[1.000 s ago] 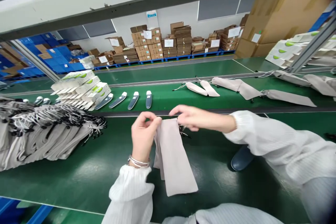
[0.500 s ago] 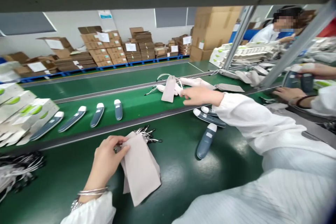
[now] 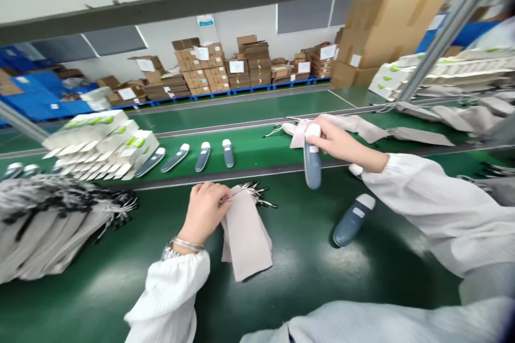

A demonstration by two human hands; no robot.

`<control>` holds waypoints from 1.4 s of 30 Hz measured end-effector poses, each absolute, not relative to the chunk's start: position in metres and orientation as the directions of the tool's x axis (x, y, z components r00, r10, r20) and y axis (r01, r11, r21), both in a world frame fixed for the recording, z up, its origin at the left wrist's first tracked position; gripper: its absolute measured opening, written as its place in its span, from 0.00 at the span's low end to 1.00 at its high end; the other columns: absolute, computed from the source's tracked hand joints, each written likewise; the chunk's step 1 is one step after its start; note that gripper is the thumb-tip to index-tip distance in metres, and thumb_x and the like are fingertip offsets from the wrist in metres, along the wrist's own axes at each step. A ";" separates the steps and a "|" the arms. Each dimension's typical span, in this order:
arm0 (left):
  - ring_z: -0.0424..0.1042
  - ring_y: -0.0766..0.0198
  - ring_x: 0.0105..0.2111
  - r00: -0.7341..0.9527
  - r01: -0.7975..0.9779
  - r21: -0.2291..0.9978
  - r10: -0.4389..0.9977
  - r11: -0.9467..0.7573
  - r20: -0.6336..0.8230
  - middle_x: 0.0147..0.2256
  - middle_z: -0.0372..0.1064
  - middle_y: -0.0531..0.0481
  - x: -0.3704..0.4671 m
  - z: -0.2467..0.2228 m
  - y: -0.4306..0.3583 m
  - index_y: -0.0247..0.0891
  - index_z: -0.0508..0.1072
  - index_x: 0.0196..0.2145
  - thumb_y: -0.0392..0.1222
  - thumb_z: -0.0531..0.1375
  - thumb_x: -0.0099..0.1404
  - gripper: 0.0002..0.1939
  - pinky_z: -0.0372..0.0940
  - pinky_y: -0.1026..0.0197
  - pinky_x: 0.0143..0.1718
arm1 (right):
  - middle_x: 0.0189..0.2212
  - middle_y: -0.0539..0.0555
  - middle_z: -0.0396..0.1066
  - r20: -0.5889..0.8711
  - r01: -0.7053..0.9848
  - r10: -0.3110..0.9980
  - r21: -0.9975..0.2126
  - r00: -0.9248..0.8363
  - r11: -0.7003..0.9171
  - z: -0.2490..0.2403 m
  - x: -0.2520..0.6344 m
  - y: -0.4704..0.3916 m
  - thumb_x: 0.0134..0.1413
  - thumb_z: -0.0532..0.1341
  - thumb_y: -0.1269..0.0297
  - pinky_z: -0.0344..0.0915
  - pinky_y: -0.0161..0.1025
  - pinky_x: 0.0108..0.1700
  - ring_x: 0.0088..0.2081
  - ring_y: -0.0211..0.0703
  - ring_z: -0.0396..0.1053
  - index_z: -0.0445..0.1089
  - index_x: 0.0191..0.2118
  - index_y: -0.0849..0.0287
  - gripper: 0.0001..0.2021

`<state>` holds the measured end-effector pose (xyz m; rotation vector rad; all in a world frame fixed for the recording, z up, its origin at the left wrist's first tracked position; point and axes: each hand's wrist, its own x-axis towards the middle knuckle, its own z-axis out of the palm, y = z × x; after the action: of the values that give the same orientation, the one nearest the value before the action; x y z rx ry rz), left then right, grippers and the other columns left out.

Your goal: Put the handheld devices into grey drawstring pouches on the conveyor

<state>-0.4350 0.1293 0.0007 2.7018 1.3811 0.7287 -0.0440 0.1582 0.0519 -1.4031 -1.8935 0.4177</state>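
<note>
My right hand (image 3: 341, 142) is closed around the white end of a blue-grey handheld device (image 3: 313, 169), which hangs upright over the near edge of the belt. My left hand (image 3: 207, 209) pinches the upper left edge of a small stack of beige drawstring pouches (image 3: 248, 238) lying on the green table; their dark-tipped cords spread out at the top. Below my right forearm lies a second device (image 3: 354, 221), and another white-ended device (image 3: 356, 170) is partly hidden by the sleeve. Behind the held device, a pouch (image 3: 298, 136) rests on the belt.
Several devices (image 3: 203, 156) stand in a row along the green belt (image 3: 257, 158), beside stacked white-and-green boxes (image 3: 104, 142). A large heap of pouches (image 3: 52, 230) covers the table's left. Filled-looking pouches (image 3: 354, 126) lie farther right. A metal post (image 3: 446, 32) rises at the right.
My right hand, earlier bare beside the pouch on the belt, now holds a device. My left hand keeps its place on the pouch stack. The view has swung left.
</note>
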 end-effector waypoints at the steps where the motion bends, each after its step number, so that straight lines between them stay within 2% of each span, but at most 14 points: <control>1: 0.70 0.54 0.39 0.488 0.765 0.247 0.785 -0.595 0.381 0.33 0.76 0.52 -0.434 0.003 0.128 0.43 0.71 0.30 0.34 0.62 0.59 0.05 0.55 0.48 0.49 | 0.30 0.49 0.68 0.375 0.583 0.918 -0.720 -0.131 0.377 0.061 -0.065 0.161 0.64 0.59 0.53 0.63 0.36 0.24 0.23 0.38 0.66 0.63 0.45 0.55 0.12; 3: 0.70 0.55 0.39 0.482 0.744 0.310 0.796 -0.592 0.365 0.33 0.75 0.53 -0.432 0.009 0.122 0.42 0.70 0.30 0.33 0.62 0.60 0.05 0.55 0.49 0.50 | 0.30 0.47 0.66 0.407 0.385 0.904 -0.819 -0.134 0.426 0.072 -0.108 0.164 0.66 0.57 0.52 0.65 0.35 0.24 0.22 0.35 0.64 0.61 0.46 0.55 0.12; 6: 0.70 0.58 0.41 0.470 0.702 0.369 0.786 -0.609 0.402 0.35 0.73 0.53 -0.427 0.018 0.110 0.42 0.70 0.32 0.34 0.61 0.63 0.05 0.57 0.51 0.49 | 0.31 0.47 0.65 0.438 0.225 0.876 -0.849 -0.203 0.477 0.076 -0.160 0.166 0.65 0.58 0.52 0.68 0.35 0.25 0.23 0.34 0.64 0.61 0.45 0.55 0.13; 8: 0.70 0.58 0.41 0.435 0.723 0.312 0.757 -0.617 0.488 0.36 0.73 0.53 -0.424 0.019 0.104 0.42 0.71 0.31 0.34 0.62 0.63 0.05 0.56 0.51 0.48 | 0.31 0.48 0.65 0.414 0.238 0.874 -0.850 -0.253 0.471 0.076 -0.181 0.165 0.65 0.58 0.53 0.69 0.35 0.26 0.24 0.35 0.65 0.61 0.45 0.55 0.11; 11: 0.70 0.57 0.41 0.435 0.779 0.120 0.668 -0.616 0.603 0.34 0.73 0.52 -0.422 0.014 0.100 0.42 0.71 0.29 0.33 0.60 0.66 0.08 0.56 0.48 0.52 | 0.31 0.48 0.67 0.363 0.312 0.883 -0.837 -0.296 0.449 0.075 -0.190 0.164 0.65 0.58 0.56 0.68 0.35 0.26 0.26 0.37 0.67 0.61 0.44 0.55 0.09; 14: 0.70 0.56 0.42 0.509 0.775 -0.027 0.599 -0.631 0.618 0.33 0.74 0.51 -0.422 0.003 0.104 0.43 0.73 0.31 0.31 0.57 0.68 0.11 0.53 0.45 0.58 | 0.30 0.48 0.67 0.351 0.378 0.889 -0.812 -0.293 0.445 0.072 -0.187 0.164 0.65 0.57 0.56 0.67 0.35 0.25 0.26 0.38 0.68 0.61 0.44 0.55 0.09; 19: 0.71 0.54 0.47 0.560 0.733 -0.035 0.573 -0.680 0.598 0.36 0.77 0.51 -0.422 -0.005 0.107 0.44 0.74 0.31 0.29 0.57 0.67 0.12 0.50 0.41 0.63 | 0.28 0.48 0.67 0.379 0.431 0.885 -0.774 -0.271 0.464 0.066 -0.181 0.166 0.64 0.58 0.55 0.65 0.36 0.26 0.26 0.40 0.67 0.61 0.43 0.54 0.10; 22: 0.73 0.58 0.43 0.544 0.697 0.091 0.607 -0.711 0.579 0.35 0.76 0.53 -0.421 -0.001 0.105 0.43 0.72 0.31 0.30 0.57 0.68 0.10 0.51 0.41 0.62 | 0.28 0.47 0.67 0.402 0.449 0.871 -0.747 -0.281 0.490 0.061 -0.185 0.166 0.63 0.58 0.56 0.64 0.36 0.27 0.25 0.39 0.66 0.62 0.44 0.54 0.10; 26: 0.71 0.59 0.41 0.347 0.626 0.470 0.762 -0.622 0.547 0.37 0.70 0.50 -0.416 0.006 0.098 0.41 0.71 0.31 0.34 0.60 0.66 0.06 0.63 0.51 0.49 | 0.29 0.48 0.68 0.395 0.427 0.867 -0.757 -0.304 0.494 0.058 -0.195 0.163 0.62 0.59 0.55 0.64 0.37 0.29 0.27 0.40 0.67 0.63 0.44 0.55 0.11; 28: 0.69 0.59 0.41 0.248 0.547 0.620 0.816 -0.562 0.522 0.39 0.66 0.48 -0.414 0.008 0.095 0.40 0.71 0.31 0.35 0.60 0.65 0.05 0.65 0.56 0.43 | 0.30 0.49 0.69 0.380 0.410 0.870 -0.772 -0.316 0.486 0.060 -0.199 0.161 0.62 0.59 0.54 0.64 0.37 0.29 0.27 0.40 0.68 0.64 0.45 0.55 0.11; 32: 0.68 0.60 0.40 0.232 0.452 0.710 0.839 -0.541 0.492 0.37 0.64 0.49 -0.413 0.011 0.092 0.40 0.69 0.31 0.36 0.59 0.66 0.05 0.64 0.59 0.40 | 0.29 0.49 0.69 0.359 0.393 0.895 -0.807 -0.265 0.441 0.071 -0.198 0.160 0.60 0.60 0.53 0.65 0.36 0.26 0.26 0.41 0.68 0.63 0.42 0.54 0.12; 38: 0.69 0.62 0.36 0.394 0.566 0.605 0.828 -0.560 0.398 0.36 0.69 0.50 -0.423 0.010 0.096 0.41 0.70 0.37 0.32 0.60 0.63 0.06 0.64 0.60 0.37 | 0.29 0.49 0.70 0.333 0.394 0.915 -0.828 -0.227 0.399 0.072 -0.188 0.169 0.60 0.60 0.54 0.65 0.36 0.26 0.24 0.39 0.68 0.62 0.41 0.54 0.11; 40: 0.68 0.62 0.34 0.400 0.622 0.512 0.802 -0.593 0.443 0.36 0.68 0.50 -0.424 0.006 0.098 0.40 0.71 0.34 0.33 0.58 0.66 0.05 0.63 0.61 0.34 | 0.30 0.49 0.71 0.310 0.396 0.924 -0.837 -0.225 0.377 0.068 -0.186 0.171 0.60 0.60 0.55 0.65 0.36 0.25 0.25 0.40 0.69 0.62 0.40 0.54 0.10; 42: 0.68 0.62 0.33 0.417 0.689 0.352 0.744 -0.633 0.522 0.34 0.67 0.49 -0.425 0.002 0.100 0.40 0.72 0.31 0.34 0.57 0.68 0.07 0.63 0.59 0.35 | 0.30 0.50 0.71 0.303 0.392 0.927 -0.843 -0.220 0.369 0.063 -0.186 0.171 0.60 0.60 0.55 0.65 0.36 0.25 0.26 0.41 0.69 0.62 0.39 0.54 0.10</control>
<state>-0.4253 0.1002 0.0016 2.5734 1.3046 1.0148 -0.1863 0.1711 0.0634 -1.1597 -1.7873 0.7992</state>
